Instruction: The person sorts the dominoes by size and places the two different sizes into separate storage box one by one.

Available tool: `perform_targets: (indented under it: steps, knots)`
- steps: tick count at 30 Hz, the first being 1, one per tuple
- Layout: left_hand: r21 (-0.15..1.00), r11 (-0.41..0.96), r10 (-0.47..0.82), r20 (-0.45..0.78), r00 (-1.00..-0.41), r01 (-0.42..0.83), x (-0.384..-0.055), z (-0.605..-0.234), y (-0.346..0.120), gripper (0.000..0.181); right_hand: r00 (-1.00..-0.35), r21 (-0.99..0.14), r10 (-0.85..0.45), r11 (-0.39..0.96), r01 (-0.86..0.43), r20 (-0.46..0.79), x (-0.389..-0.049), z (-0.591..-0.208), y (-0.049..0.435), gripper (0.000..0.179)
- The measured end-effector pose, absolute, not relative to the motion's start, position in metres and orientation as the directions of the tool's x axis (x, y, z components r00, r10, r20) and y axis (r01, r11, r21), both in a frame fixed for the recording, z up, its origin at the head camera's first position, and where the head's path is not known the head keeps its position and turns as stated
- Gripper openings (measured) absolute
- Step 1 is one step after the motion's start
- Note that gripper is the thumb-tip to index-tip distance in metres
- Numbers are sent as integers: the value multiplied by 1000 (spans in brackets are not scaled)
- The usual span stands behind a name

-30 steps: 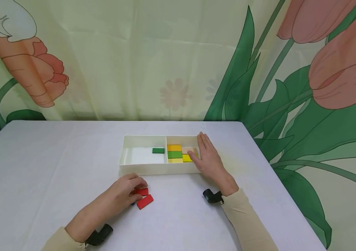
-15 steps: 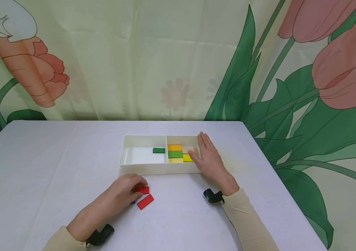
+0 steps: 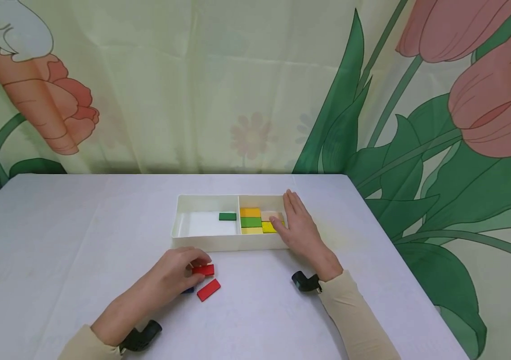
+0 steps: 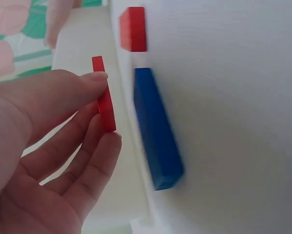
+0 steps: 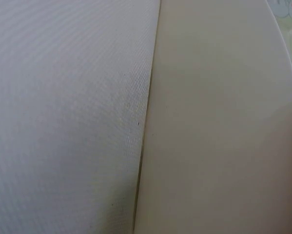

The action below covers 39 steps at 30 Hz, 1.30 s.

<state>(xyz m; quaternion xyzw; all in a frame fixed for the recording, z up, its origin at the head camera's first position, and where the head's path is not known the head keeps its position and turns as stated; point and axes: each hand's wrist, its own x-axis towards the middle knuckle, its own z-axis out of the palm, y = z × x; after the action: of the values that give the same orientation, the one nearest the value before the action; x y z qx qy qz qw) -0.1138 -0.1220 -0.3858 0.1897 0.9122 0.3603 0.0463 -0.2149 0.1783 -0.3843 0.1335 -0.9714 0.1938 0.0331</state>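
My left hand [image 3: 170, 274] pinches a thin red block [image 4: 107, 109] between thumb and fingertips, held above the table in front of the white box [image 3: 228, 244]. Beneath and beside that hand lie a blue block [image 4: 158, 134], partly hidden in the head view, and a second red block [image 3: 208, 290]. With fingers extended, my right hand [image 3: 302, 230] rests against the right end of the box, its thumb reaching over the rim. The right wrist view shows mostly the box wall [image 5: 214, 122] and only a sliver of the hand.
A divider [image 3: 239, 215] splits the box. One dark green block [image 3: 227, 216] lies in its left compartment. Several blocks, among them orange [image 3: 250, 212], light green [image 3: 251, 222] and yellow [image 3: 268, 227], lie flat in the right one. A printed curtain [image 3: 170, 100] hangs behind the table.
My left hand has risen slightly with the red block, and more of the blue block shows below it. The right hand has stayed at the box.
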Motion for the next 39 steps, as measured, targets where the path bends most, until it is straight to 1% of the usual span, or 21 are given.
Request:
perform_targets:
  steps: [7,13,17,24,30,39]
  knots:
    - [667,642,425,102,-900,379,-116,-374,-123,26,-958,-378,-259,880,-288,126,-216,-384,178,80]
    - [622,619,465,201,-862,480,-122,-362,-121,27,-957,-376,-266,879,-291,120,-215,-384,179,80]
    - [601,609,476,246,-845,518,-128,-355,-118,28,-957,-359,-263,887,-290,122,-215,-384,179,80]
    - [597,609,464,264,-845,521,-140,-343,-116,27,-958,-344,-264,894,-286,110,-215,-383,180,80]
    - [601,600,460,281,-842,528,-152,-339,-113,25,-958,-331,-263,899,-285,111,-215,-383,181,80]
    - [609,619,441,252,-861,495,-166,-339,-110,21,-957,-263,-264,921,-287,120,-215,-384,181,79]
